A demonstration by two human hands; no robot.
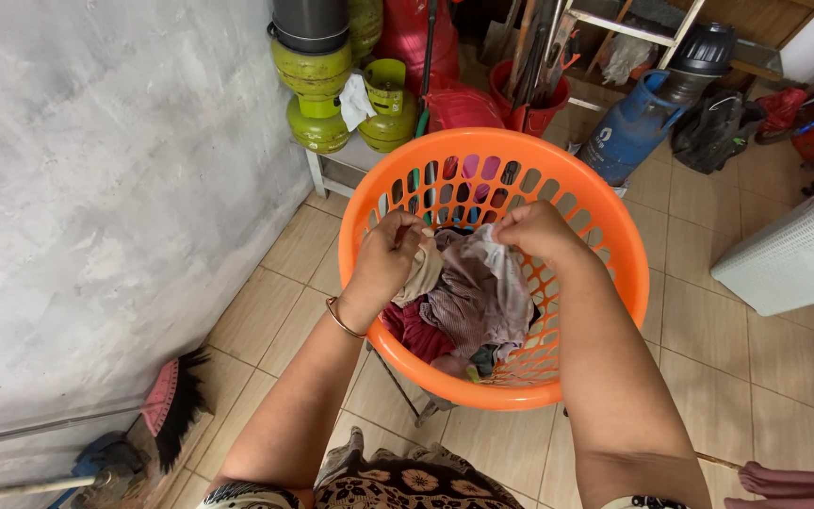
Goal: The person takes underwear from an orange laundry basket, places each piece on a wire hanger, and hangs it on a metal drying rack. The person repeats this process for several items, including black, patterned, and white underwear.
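Note:
A round orange plastic laundry basket [614, 236] with a perforated wall stands in front of me, with several crumpled clothes in it. Both hands are over its middle, holding up a pale mauve and grey garment [478, 297]. My left hand [386, 259], with a thin bangle on the wrist, pinches one edge of the garment. My right hand [537, 231] grips the other edge. The garment hangs down between them over dark red and other clothes at the basket's bottom.
A grey plastered wall [96, 188] runs along the left. Green gas cylinders [317, 94] sit on a low white stand, a blue cylinder [628, 127] leans behind the basket. A white and pink hamper [798, 254] stands right. A broom [171, 405] lies at lower left. The floor is beige tile.

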